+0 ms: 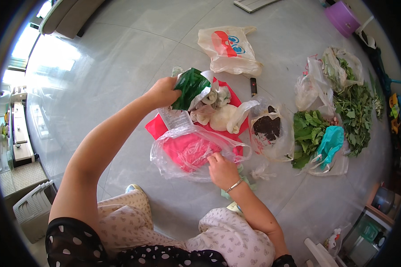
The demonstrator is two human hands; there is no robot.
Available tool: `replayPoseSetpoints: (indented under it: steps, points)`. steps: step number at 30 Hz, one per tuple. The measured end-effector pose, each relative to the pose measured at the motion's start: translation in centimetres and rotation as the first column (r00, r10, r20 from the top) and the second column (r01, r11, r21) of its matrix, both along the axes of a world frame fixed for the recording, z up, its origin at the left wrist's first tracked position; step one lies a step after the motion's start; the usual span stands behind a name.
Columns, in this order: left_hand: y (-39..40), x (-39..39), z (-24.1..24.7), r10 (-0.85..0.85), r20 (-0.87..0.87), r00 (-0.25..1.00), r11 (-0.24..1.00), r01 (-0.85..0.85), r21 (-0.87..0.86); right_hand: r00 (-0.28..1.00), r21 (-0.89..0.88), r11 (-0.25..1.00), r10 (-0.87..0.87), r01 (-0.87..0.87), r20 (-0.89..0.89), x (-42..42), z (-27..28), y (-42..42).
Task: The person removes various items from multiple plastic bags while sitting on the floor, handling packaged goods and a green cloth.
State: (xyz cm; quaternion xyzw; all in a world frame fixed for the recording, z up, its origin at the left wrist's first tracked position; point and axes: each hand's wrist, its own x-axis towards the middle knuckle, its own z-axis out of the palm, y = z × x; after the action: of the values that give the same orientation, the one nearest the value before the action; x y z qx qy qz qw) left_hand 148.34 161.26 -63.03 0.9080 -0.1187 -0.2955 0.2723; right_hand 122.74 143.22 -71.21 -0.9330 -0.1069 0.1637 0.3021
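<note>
My left hand (pixel 165 92) grips a green foil packet (pixel 191 87) by its left side, above a red plastic bag (pixel 234 96) spread on the floor. Crumpled white wads and bags (pixel 224 116) lie on the red bag beside the packet. A sheet with printed writing (pixel 175 118) sits below that hand. Nearer to me is a clear plastic bag (pixel 167 147) over red material. The fingers of my right hand (pixel 223 169) pinch the right part of this clear bag.
To the right, a clear bag holds dark brown matter (pixel 267 128). Leafy greens (pixel 307 133) and a teal bag (pixel 332 143) lie farther right, near long leafy stems (pixel 354 113). A black-handled tool (pixel 253 86) rests below a printed white bag (pixel 230 50). A purple tub (pixel 342 18) stands top right.
</note>
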Motion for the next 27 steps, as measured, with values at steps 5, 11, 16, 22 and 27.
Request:
replayPoseSetpoints:
  steps: [5,11,16,22,27]
  points:
    - [1.3,-1.2,2.5,0.058,-0.217,0.974,0.970,-0.106,-0.220,0.993,0.204,0.977,-0.080,0.061,0.086,0.1,1.3,-0.4]
    - [3.7,-6.3,2.8,-0.137,-0.237,0.962,0.856,-0.005,-0.516,0.864,0.589,0.771,-0.447,0.241,0.232,1.7,6.6,-0.7]
    - [2.9,-10.3,2.3,-0.188,-0.360,0.914,0.795,-0.074,-0.602,0.889,0.767,0.591,-0.455,0.252,0.058,3.8,9.3,-0.8]
    - [2.7,-10.3,2.9,-0.203,-0.310,0.929,0.789,-0.032,-0.613,0.928,0.787,0.571,-0.374,0.236,-0.007,3.7,8.1,-0.5]
    - [3.5,-9.2,2.7,-0.179,-0.330,0.927,0.774,-0.075,-0.629,0.839,0.832,0.363,-0.505,0.419,-0.202,3.0,7.9,-0.9]
